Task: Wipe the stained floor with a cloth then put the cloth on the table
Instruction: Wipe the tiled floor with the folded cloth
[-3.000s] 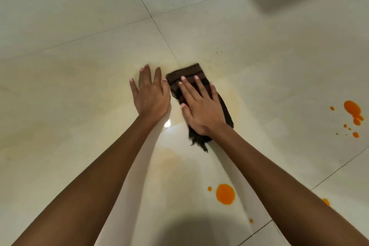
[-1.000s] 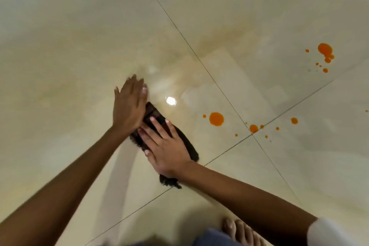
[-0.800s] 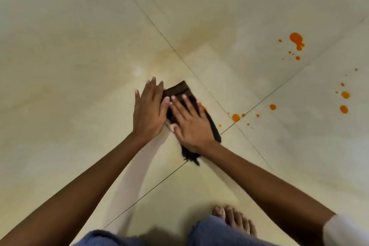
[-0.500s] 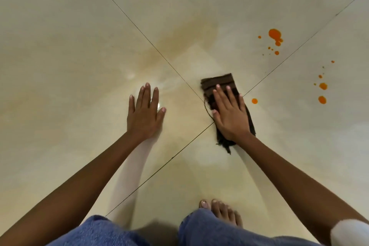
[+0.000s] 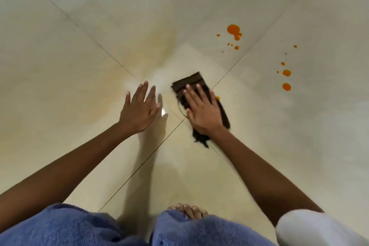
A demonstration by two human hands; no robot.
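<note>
Pressing down on the dark brown cloth, the right hand lay flat, palm down, its fingers straight and a little spread, curled round nothing. The cloth lay on the tiled floor beside the crossing of two tile joints; its folded end showed beyond the fingertips and its ragged end trailed out from under the wrist. A small orange spot sat just beside the cloth's right edge, close to the little finger.

The left hand was near the cloth but apart from it, likewise flat and wide open with fingers fanned, holding nothing; whether it bore on the tile or hovered just above could not be told. A pale yellowish smear spread over the tiles beyond both hands.

Farther out, up and to the right, a cluster of orange drops marked the floor, and well to the right of the cloth lay another scatter of orange drops. Nearest the camera were blue denim knees, the toes of a bare foot on the tile between them, and a white sleeve on the right arm
</note>
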